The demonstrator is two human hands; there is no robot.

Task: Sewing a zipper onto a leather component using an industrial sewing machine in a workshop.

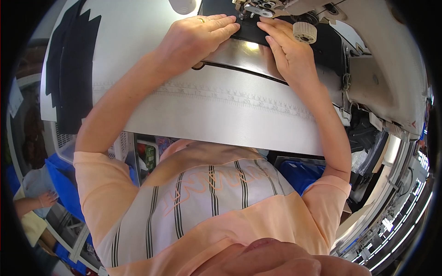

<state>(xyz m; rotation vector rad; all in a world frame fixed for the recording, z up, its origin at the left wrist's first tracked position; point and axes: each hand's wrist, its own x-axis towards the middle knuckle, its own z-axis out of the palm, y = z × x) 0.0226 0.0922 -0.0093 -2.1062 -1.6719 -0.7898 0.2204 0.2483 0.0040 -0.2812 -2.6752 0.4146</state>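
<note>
Two hands, left hand (198,37) and right hand (293,51), rest flat with fingers extended on black fabric (247,33) beneath the sewing machine (380,60); jagged-ended black strips (76,69) lie leftward on the white bench (221,117).

Cloth (249,31) is showing plain black. Strips (76,69) are also showing black. Tabletop (221,112) is presenting white; machine (389,78), cream. Shirt (225,184) is displaying peach and white panels, dark stripes.
</note>
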